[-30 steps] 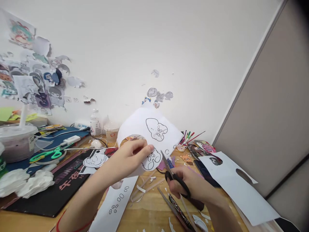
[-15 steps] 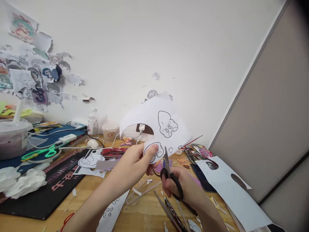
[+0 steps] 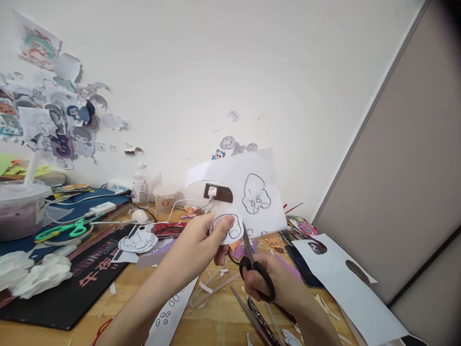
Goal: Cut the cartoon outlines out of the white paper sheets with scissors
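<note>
My left hand pinches a white paper sheet by its lower left part, thumb on top beside a rounded outline drawing. Another line drawing shows on the sheet's right half, and a big curved cut-out opens at its left. Black-handled scissors are in my right hand, with fingers through the loops. Their blades point up and meet the paper just right of the left thumb. The blades look nearly closed.
Paper scraps and a craft knife lie on the wooden table. At left are green scissors, a black mat and a lidded cup. A phone and cut white sheet lie right.
The sheet has turned and tilted in my left hand, its drawings shifting slightly right and down. The scissors stay at the paper beside the left thumb, with little movement.
</note>
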The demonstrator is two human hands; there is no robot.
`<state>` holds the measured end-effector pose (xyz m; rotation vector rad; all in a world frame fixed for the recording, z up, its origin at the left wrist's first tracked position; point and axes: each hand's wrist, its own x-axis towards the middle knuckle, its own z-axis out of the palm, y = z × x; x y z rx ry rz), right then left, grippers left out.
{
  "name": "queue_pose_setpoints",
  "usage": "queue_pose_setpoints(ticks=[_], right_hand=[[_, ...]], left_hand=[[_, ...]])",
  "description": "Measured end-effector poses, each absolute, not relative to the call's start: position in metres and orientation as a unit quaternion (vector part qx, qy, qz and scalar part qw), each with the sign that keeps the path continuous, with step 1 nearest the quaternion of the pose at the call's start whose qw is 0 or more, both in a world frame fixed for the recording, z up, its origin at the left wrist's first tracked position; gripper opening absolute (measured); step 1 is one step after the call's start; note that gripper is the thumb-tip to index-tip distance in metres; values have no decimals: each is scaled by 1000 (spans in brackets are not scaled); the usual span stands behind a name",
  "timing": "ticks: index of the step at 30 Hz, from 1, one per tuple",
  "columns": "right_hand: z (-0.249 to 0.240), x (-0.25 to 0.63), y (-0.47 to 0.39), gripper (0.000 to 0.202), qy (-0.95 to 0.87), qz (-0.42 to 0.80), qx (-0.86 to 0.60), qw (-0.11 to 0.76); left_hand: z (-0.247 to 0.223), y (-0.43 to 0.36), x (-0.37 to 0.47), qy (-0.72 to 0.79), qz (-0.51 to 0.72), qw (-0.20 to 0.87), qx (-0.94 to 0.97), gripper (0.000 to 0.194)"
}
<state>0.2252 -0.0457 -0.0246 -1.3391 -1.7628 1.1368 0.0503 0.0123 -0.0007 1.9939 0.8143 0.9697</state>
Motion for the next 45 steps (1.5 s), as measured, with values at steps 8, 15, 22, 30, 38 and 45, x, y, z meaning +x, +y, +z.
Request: queue_pose_setpoints(ticks=[8,15,22,30,38,45], right_hand=[[-30,228,-48,56,-668,462,-487,321],[-33,232,-47,53,-657,511,-472,289],[-31,233,-47,48,-653,513,-475,292],[-28,237,-43,39,-654,503,-480,298],[-31,237,-45,42,-660,507,-471,293],[-31,232,-45,30,-635,489,-496,333]], left_hand=[[1,13,46,345,386,301,801,38],[2,15,44,340,359,256,831,37],[-3,20,44,294,314,288,856,37],[-1,23,41,291,344,326,831,33],[5,17,36,295,329,281,852,31],[1,7,45,365,397,256,802,31]])
